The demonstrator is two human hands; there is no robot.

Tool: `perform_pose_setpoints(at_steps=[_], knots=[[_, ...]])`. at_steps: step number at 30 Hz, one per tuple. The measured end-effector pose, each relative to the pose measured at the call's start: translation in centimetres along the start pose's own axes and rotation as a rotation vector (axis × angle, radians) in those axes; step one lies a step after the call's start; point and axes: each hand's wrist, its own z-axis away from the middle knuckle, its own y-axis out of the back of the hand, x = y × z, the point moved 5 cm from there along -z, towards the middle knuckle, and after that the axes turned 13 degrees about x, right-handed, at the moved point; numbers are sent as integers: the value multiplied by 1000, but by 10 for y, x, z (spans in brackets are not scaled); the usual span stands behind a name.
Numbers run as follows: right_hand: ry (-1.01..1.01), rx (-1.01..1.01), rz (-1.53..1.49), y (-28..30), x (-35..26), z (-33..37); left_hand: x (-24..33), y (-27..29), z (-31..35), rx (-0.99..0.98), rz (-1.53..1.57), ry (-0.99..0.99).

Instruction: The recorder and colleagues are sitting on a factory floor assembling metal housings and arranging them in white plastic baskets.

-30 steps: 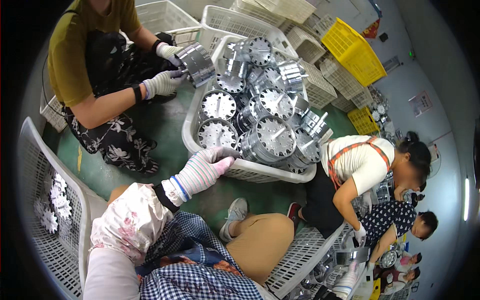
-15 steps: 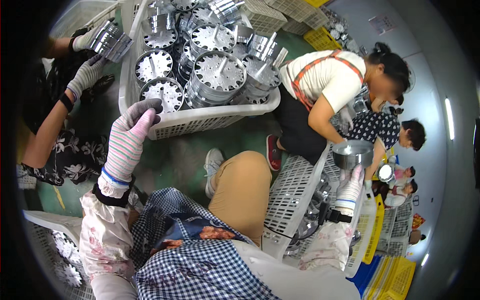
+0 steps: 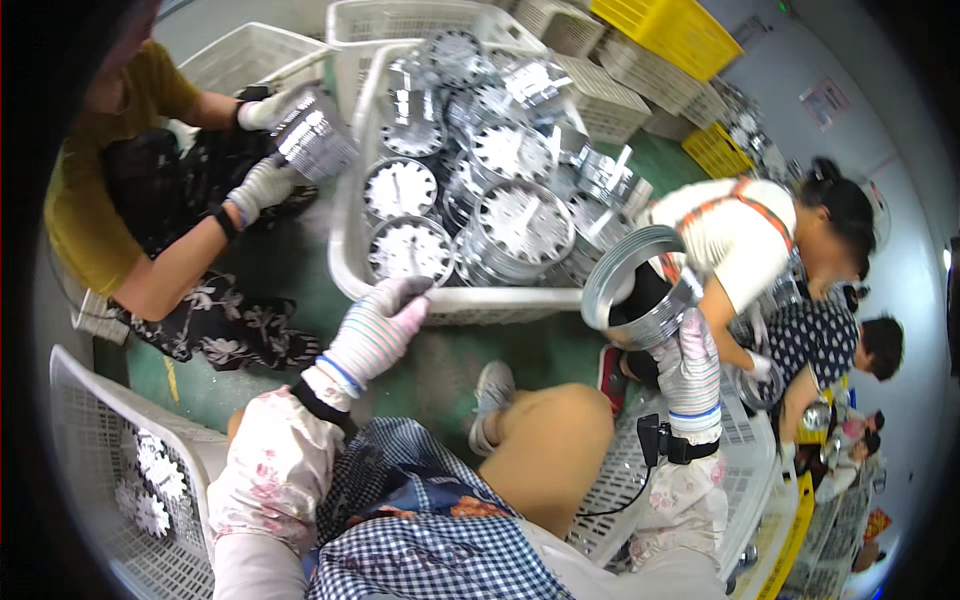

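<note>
My right hand, in a striped knit glove, grips a shiny open metal cylinder from below. The cylinder is tilted, so its round opening shows. On the left, my left hand, gloved alike, has its thumb and fingers pressed together at the near rim of a white crate. Whatever may be between them is hidden. Just beyond those fingertips lies a round metal part with a notched disc face and a thin rod. Similar metal parts are heaped in the crate.
At far left a co-worker's gloved hands hold a ribbed metal cylinder. Another co-worker in a white shirt bends close on the right. A white crate with toothed silver discs stands at lower left. Yellow crates are stacked behind.
The view has shifted, so the crate sits lower and further right. My right hand has raised the metal cylinder from above the right-hand crate toward the heaped crate. My left hand remains closed near the rim.
</note>
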Motion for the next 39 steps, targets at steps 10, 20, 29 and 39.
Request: perform_pose_setpoints(at_steps=[10,20,29,39], knots=[[-350,-437,244,-153,50,-19,13,39,-12,78,-93,15],[26,-494,698,-242,45,-12,29,52,-13,20,-102,13],[-117,-730,881,-242,63,-19,30,58,-2,69,-182,-20],[-439,-863,762,-234,101,-22,24,48,7,-265,-464,68]])
